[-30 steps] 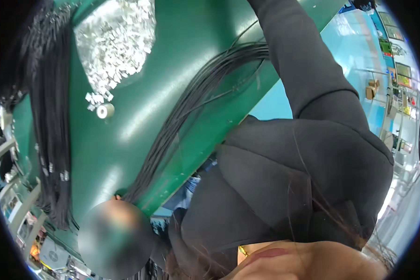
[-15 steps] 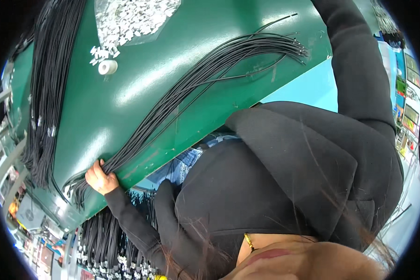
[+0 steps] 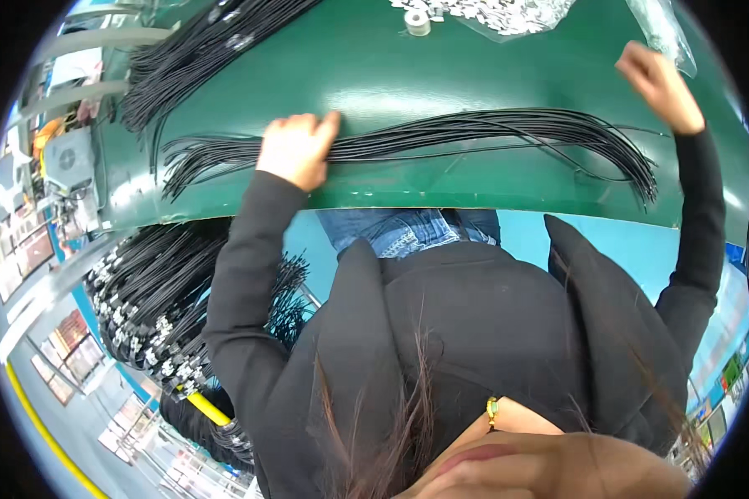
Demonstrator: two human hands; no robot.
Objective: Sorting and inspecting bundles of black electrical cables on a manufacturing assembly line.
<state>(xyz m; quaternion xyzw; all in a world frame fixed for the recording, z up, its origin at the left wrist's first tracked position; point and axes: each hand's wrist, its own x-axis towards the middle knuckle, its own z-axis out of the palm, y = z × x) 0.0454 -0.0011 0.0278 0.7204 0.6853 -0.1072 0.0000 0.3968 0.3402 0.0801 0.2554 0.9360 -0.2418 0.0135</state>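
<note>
The far end of the bench [image 3: 441, 58] was cut off at the rim, so only part of the clear bag [image 3: 508, 12] of small pale pieces and a little white roll [image 3: 417, 21] showed. A long bundle of black cords [image 3: 491, 137] lay across the green top near its front edge. Her left hand [image 3: 295, 150] pressed flat and open on the bundle. Her right hand [image 3: 659, 83], raised above the cords' far end, was curled closed; what it held could not be made out. More cords [image 3: 154, 308] hung under the bench.
</note>
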